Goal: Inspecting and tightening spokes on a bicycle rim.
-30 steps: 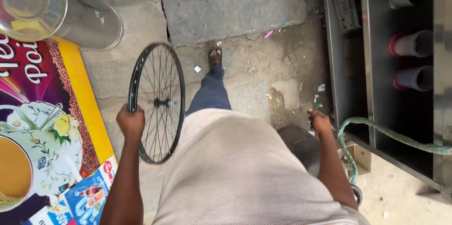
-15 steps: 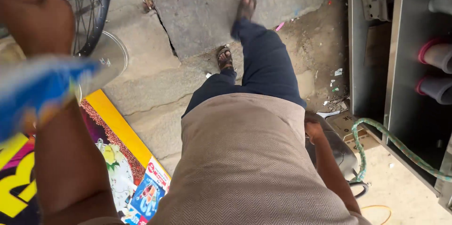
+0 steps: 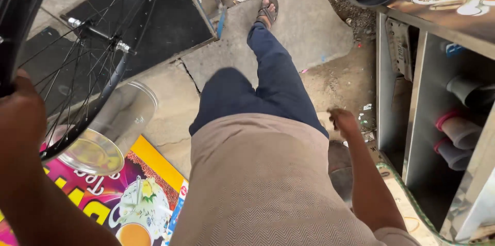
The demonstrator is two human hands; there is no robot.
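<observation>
A black spoked bicycle wheel (image 3: pixel 77 45) fills the upper left, raised close to the camera, its hub and axle near the top. My left hand (image 3: pixel 20 117) grips its rim at the left edge. My right hand (image 3: pixel 343 121) hangs at my side on the right, fingers loosely curled with nothing in them, close to a metal cabinet (image 3: pixel 412 122). I am mid-stride on cracked concrete slabs (image 3: pixel 304 24), one sandalled foot (image 3: pixel 268 9) far ahead.
A clear plastic jar with a metal lid (image 3: pixel 103 138) stands on a bright printed poster (image 3: pixel 139 199) at lower left. The cabinet at right holds stacked cups (image 3: pixel 456 132). A green hose (image 3: pixel 412 194) runs by its base. Litter lies near the far slabs.
My left hand has carried the wheel up and closer to the camera. I have stepped forward, and the view has turned toward the cabinet.
</observation>
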